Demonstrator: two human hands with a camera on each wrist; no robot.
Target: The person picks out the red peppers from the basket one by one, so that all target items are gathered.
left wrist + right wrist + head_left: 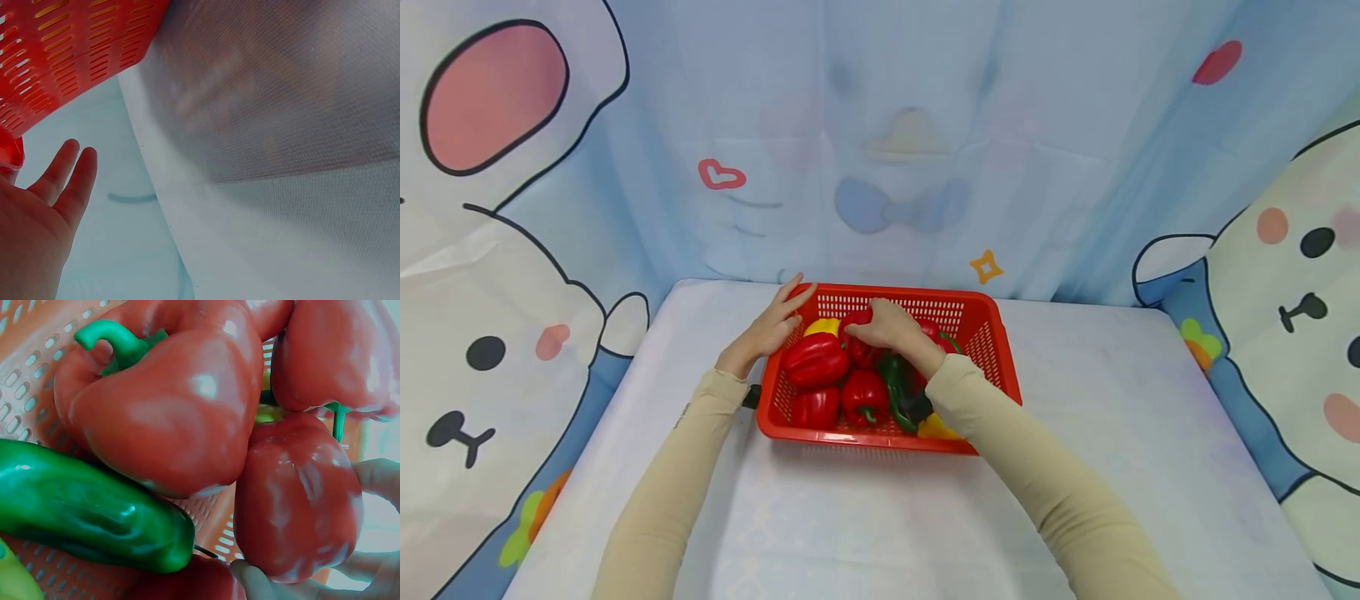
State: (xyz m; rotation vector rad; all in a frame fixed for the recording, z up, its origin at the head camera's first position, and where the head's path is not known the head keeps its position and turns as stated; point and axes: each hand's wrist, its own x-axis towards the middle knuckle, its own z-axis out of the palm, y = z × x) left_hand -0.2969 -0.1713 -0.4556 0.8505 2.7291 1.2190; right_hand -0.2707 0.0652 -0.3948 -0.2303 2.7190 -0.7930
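A red plastic basket [992, 325] with slotted walls holds several red bell peppers, among them one [815, 361] at the left. My right hand [895, 327] reaches into it and grips a red bell pepper [300, 500], thumb and fingers on either side. Beside that pepper lies a larger red one with a green stem [169, 406], and a long green pepper [94, 503] lies below it in the right wrist view. My left hand [772, 327] rests at the basket's left rim with fingers straight and spread; two fingers [78, 181] point past the basket wall.
Yellow peppers show at the back left [823, 327] and front right [936, 427] of the basket. A white cloth [850, 525] covers the table. Behind hangs a blue curtain [760, 100] with printed cartoon animals, close to the table's back edge.
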